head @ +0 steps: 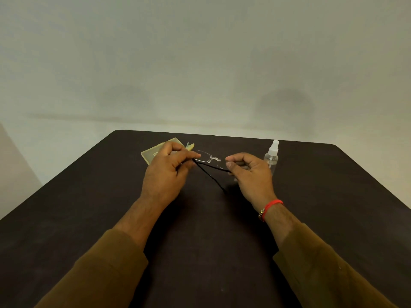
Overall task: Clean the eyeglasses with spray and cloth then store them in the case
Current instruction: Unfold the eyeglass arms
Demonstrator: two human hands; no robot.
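Note:
I hold rimless eyeglasses [208, 157] with clear lenses and thin black temples above the middle of the dark table [89, 207]. My left hand [165, 174] pinches the left end of the frame. My right hand [249, 174] pinches the right end; the two temples cross below the lenses. A pale yellow translucent case [149, 153] lies behind my left hand, partly hidden by it. A bit of yellow cloth [190, 146] shows beside the case. A clear spray bottle [271, 156] with a white nozzle stands upright just right of my right hand.
The table's far edge runs just behind the case and bottle, with a plain pale wall beyond. My brown sleeves cover both forearms, and a red thread band circles my right wrist [270, 207].

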